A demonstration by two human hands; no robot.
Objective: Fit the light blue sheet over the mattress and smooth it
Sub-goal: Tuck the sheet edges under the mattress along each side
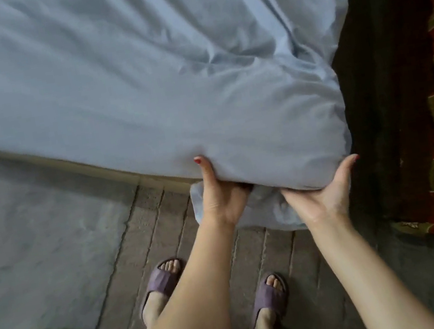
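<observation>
Both hands (pixel 272 195) under sheet (pixel 139 77) corner (wrinkled)

Both bare forearms reach forward and down from the bottom of the view, running roughly side by side and angling slightly toward each other. The left hand (pixel 220 200) shows its back to the camera; its thumb points up and presses flat against the sheet (pixel 139 77), while its fingers curl under a covered corner, out of sight. The right hand (pixel 325 192) is turned palm up, wrist bent back, cupping the corner from below; its thumb stretches up along the right side, and its fingers are hidden underneath. The two hands sit near each other, not touching. Below them stand two feet in slippers.
</observation>
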